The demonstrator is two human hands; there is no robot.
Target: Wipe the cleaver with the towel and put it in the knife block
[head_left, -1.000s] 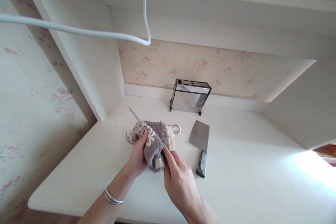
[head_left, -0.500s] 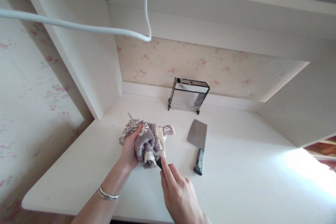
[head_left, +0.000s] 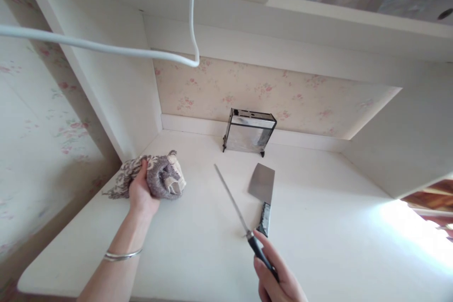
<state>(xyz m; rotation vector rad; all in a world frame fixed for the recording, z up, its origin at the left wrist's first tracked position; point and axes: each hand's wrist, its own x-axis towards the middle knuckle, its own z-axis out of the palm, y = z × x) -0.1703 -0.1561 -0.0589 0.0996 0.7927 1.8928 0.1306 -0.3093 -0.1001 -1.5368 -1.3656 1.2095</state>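
My left hand is closed around a bunched grey-and-cream towel over the left part of the white tabletop. In my right hand is the black handle of a sharpening steel. Its thin metal rod points up and to the left, apart from the towel. Just beyond my right hand, a cleaver lies flat on the table, blade toward the back. The right hand partly overlaps the end of the cleaver's worn dark handle in view.
A metal knife block with a slotted black top stands near the back wall. The white table has a rounded front left corner. A white cable hangs across the upper left. An overhead shelf holds plastic-wrapped items.
The towel has come off the sharpening steel. My left hand has moved left with the towel, and my right hand has moved right with the steel, whose rod now shows bare.
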